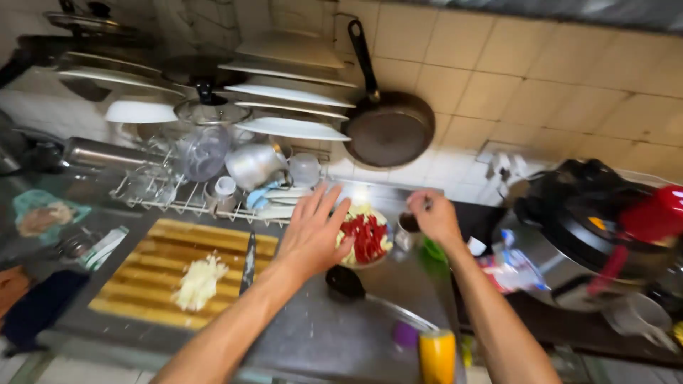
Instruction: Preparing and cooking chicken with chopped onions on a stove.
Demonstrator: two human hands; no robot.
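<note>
While left hand (313, 231) splays over bowl (364, 238) rim, right hand (434, 217) pinches cup (408, 226) beside.

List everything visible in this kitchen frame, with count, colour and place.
Bowl of vegetables: one, red and pale pieces, counter centre.
Small cup: one, dark contents, right of bowl.
Cutting board: one, wooden, counter left.
Chopped onion: one pile, white, on board.
Knife: one, dark, board's right edge.
Dish rack: one, white wire, behind board.
Frying pan: one, dark, leaning on tiled wall.
Pressure cooker: one, black and red, right.
Left hand: open, touching bowl.
Right hand: closed at cup.
</note>
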